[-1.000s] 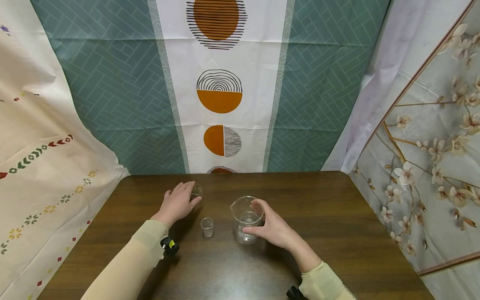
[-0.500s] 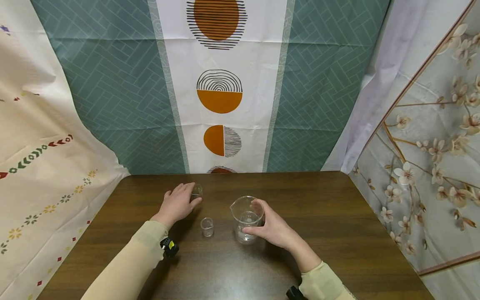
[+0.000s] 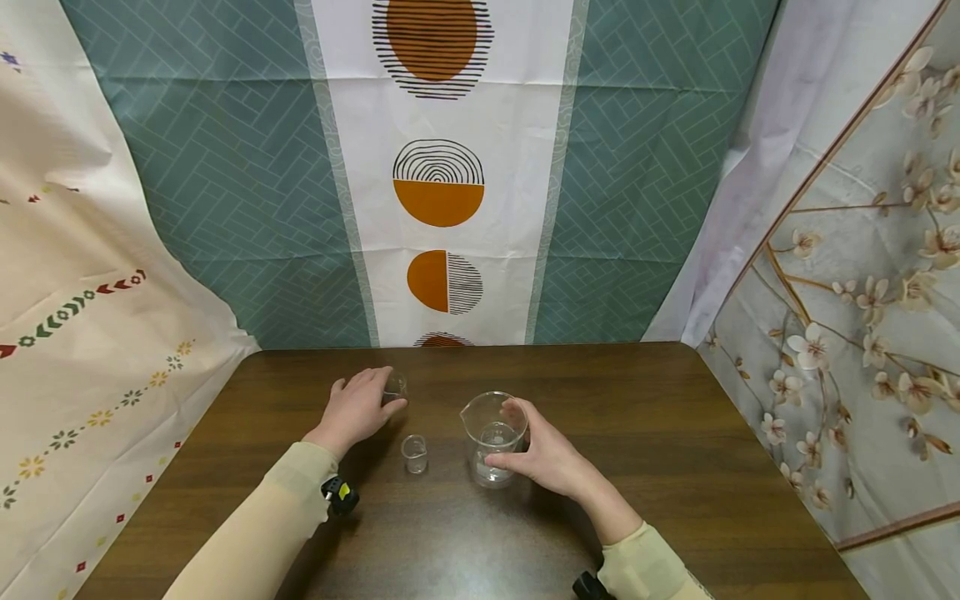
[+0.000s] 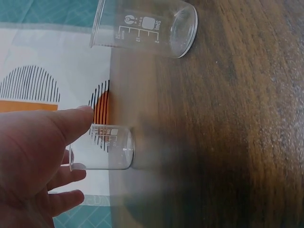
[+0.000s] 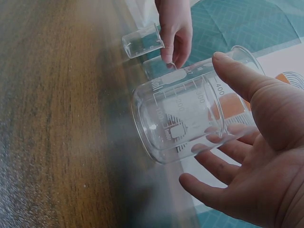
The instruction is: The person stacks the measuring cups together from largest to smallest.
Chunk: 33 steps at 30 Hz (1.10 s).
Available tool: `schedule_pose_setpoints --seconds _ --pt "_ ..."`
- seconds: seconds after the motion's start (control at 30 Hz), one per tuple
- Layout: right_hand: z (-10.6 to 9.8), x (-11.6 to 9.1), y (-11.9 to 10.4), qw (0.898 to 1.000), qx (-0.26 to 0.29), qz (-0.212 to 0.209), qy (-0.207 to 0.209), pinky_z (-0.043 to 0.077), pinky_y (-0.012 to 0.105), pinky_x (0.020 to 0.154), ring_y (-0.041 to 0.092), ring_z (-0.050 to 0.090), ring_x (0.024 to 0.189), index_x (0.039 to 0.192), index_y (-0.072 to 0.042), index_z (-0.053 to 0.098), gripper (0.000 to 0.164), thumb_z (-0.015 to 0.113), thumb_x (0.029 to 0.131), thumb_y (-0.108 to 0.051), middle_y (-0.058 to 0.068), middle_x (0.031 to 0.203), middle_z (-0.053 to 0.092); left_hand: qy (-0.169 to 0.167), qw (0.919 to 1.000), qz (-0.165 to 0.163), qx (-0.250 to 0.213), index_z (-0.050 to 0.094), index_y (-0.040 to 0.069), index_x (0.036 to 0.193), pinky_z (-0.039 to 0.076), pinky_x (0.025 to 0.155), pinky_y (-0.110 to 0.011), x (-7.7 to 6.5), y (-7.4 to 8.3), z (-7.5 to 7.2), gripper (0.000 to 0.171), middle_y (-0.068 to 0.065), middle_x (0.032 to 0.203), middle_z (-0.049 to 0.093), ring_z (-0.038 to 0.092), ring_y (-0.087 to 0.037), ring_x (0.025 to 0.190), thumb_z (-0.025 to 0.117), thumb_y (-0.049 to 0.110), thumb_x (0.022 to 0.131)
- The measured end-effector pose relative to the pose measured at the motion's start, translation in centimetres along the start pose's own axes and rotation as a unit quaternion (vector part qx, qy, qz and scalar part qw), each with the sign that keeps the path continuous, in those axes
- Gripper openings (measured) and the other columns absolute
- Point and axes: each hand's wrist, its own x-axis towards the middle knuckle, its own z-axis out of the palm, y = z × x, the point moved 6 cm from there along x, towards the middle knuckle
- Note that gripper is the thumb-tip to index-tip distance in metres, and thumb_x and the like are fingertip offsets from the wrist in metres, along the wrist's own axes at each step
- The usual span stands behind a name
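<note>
A large clear glass beaker (image 3: 476, 429) stands upright on the table, a smaller beaker (image 3: 497, 435) nested inside it. My right hand (image 3: 551, 450) grips the large beaker from the right, thumb on the near side and fingers behind; its printed scale shows in the right wrist view. Farther back on the left, my left hand (image 3: 356, 410) holds another beaker (image 4: 107, 147) between thumb and fingers, its palm side partly hiding the glass in the head view. Between the hands, nearer the front, a tiny beaker (image 3: 415, 455) stands upright, untouched.
The brown wooden table (image 3: 675, 467) reaches back to a green and white patterned cloth (image 3: 637, 183). A cream cloth (image 3: 97, 333) hangs at the left, and a flowered cloth (image 3: 885, 333) at the right.
My left hand and the beaker it holds have shifted very slightly right and toward me. My right hand, the large beaker and the tiny beaker have stayed in place.
</note>
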Motion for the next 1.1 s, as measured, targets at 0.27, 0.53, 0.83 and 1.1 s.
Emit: schedule_pose_setpoints --seconds 0.27,0.53,0.83,1.1 --pt "0.0 0.1 0.1 1.0 -0.005 0.004 -0.001 0.052 0.055 0.105 0.03 0.059 0.135 0.162 -0.011 0.044 0.095 0.096 0.088 -0.042 0.004 0.157 0.056 -0.01 0.9999 0.0 0.008 0.05 -0.004 0.159 0.027 0.119 -0.081 -0.2 0.0 -0.2 0.075 -0.026 0.157 0.058 0.052 -0.045 0.148 0.079 0.037 0.104" --pt "0.0 0.1 0.1 1.0 -0.007 0.002 -0.001 0.052 0.054 0.104 0.029 0.058 0.135 0.16 -0.013 0.045 0.093 0.095 0.088 -0.044 0.004 0.157 0.057 -0.012 0.9999 0.0 0.01 0.052 -0.003 0.158 0.026 0.12 -0.08 -0.4 0.3 -0.2 0.073 -0.025 0.156 0.06 0.054 -0.045 0.146 0.08 0.038 0.104" --pt "0.0 0.1 0.2 1.0 -0.003 0.001 0.004 0.052 0.052 0.102 0.027 0.058 0.134 0.159 -0.012 0.047 0.092 0.096 0.088 -0.043 0.002 0.155 0.058 -0.002 0.9999 0.002 0.014 0.056 -0.002 0.156 0.026 0.12 -0.079 -0.5 0.7 -0.2 0.07 -0.025 0.153 0.062 0.057 -0.045 0.143 0.076 0.042 0.106" --pt "0.0 0.0 0.2 1.0 -0.006 0.007 0.002 0.051 0.053 0.105 0.027 0.058 0.135 0.16 -0.014 0.047 0.093 0.095 0.087 -0.045 0.002 0.155 0.057 0.018 0.9996 0.013 0.02 0.062 -0.001 0.149 0.032 0.118 -0.078 -0.7 1.1 -0.6 0.061 -0.024 0.144 0.066 0.06 -0.045 0.136 0.076 0.039 0.106"
